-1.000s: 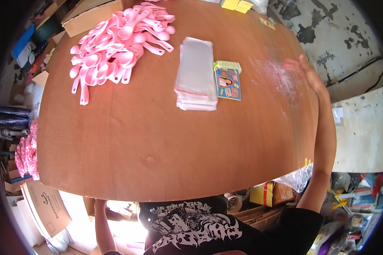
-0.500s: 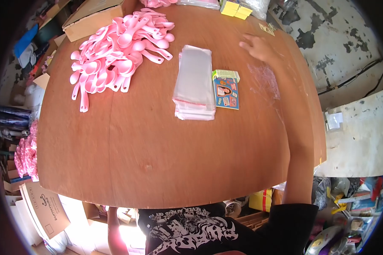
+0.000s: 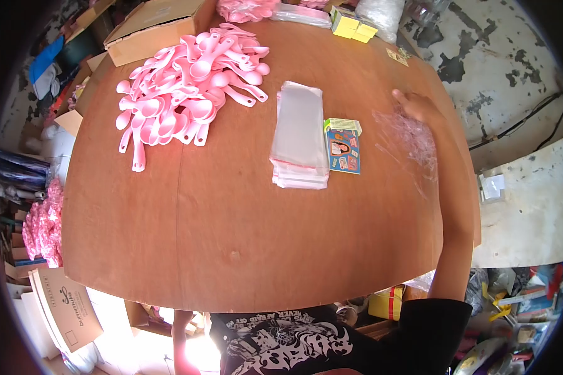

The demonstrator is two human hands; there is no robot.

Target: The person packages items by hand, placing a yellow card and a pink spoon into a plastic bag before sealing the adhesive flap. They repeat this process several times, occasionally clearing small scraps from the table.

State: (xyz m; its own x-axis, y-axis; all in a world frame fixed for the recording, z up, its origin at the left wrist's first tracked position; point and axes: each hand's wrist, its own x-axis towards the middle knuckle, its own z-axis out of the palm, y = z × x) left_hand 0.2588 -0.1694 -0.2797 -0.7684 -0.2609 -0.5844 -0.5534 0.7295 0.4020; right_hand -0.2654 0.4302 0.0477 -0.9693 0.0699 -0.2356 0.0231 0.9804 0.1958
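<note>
My right hand (image 3: 416,107) is at the right side of the brown table, its fingers partly stretched out toward the left. Crumpled strips of clear plastic film (image 3: 413,140) lie against the hand and forearm; I see nothing gripped. A stack of clear plastic bags (image 3: 299,134) lies flat mid-table. Touching its right side or very close to it is a small blue printed card pack (image 3: 344,150) with a green and white box end (image 3: 343,124). My left forearm hangs below the table's front edge, and the hand itself is hidden.
A heap of pink plastic spoons (image 3: 187,87) covers the table's (image 3: 231,250) far left, beside a cardboard box (image 3: 159,28). Along the back are pink bagged goods (image 3: 247,7), yellow boxes (image 3: 353,26) and a clear plastic bundle (image 3: 380,17). A peeling wall stands at the right.
My right hand has moved back toward me and to the right, down to the plastic film. The film is more bunched by the forearm. The whole view has shifted slightly.
</note>
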